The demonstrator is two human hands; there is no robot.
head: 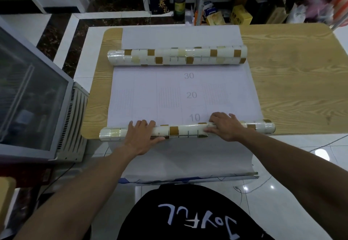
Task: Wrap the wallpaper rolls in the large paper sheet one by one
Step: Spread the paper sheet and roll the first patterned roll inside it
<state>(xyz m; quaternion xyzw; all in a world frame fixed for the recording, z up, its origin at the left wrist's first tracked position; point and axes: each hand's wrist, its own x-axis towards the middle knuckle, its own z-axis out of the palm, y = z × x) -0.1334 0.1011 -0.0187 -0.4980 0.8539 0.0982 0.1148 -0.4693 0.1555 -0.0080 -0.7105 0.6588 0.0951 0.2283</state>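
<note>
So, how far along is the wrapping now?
Done: the paper sheet lies spread on the table; no roll looks wrapped. In hand: left hand and right hand hold the near roll on it. Remaining: wrapping this one, then the far rolls.

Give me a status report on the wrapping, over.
Status: left hand, right hand both grip the near roll. It lies on the paper sheet, not yet wrapped. Farther up the sheet sit other rolls, apart.

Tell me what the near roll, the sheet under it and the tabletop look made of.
The near roll: probably wallpaper in clear film, given glossy highlights over cream-and-brown checks. The sheet: matte white paper, faint printed lines and numbers. The tabletop: wood or wood-look laminate, pale grain showing.
</note>
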